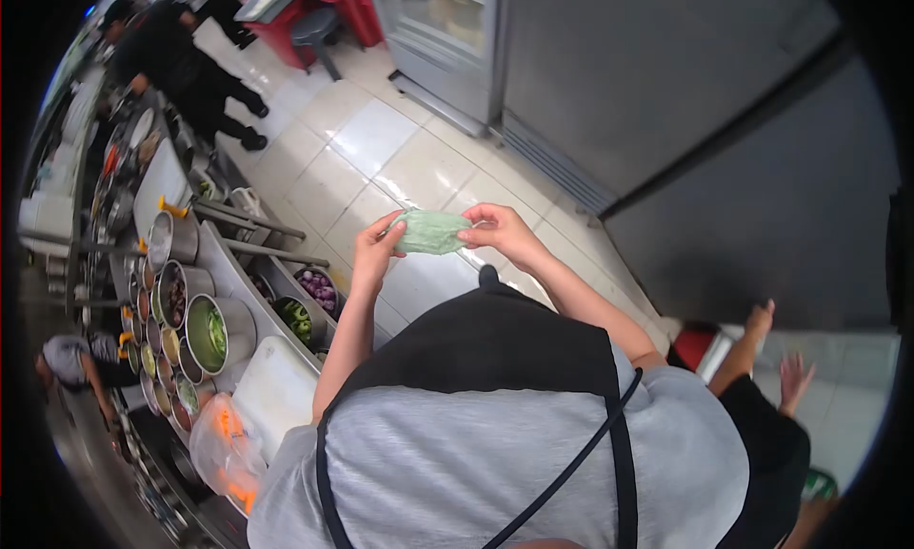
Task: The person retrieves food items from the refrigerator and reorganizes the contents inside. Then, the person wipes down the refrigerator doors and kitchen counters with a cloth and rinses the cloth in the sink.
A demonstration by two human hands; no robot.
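A pale green, crumpled, soft-looking piece (433,232) is stretched between my two hands in front of my black apron (466,344). I cannot make out whether it is thin plastic or cloth. My left hand (380,247) pinches its left end between thumb and fingers. At the other end, the thumb and fingers of my right hand (495,231) are closed on it. Both hands are held in the air over the tiled floor.
On my left runs a counter with several metal pots (219,333), white cutting boards (276,392) and a clear bag (227,444) of orange pieces. Grey cabinet doors (657,82) stand on the right. One person (181,68) works farther along; another person's hand (793,382) is behind me.
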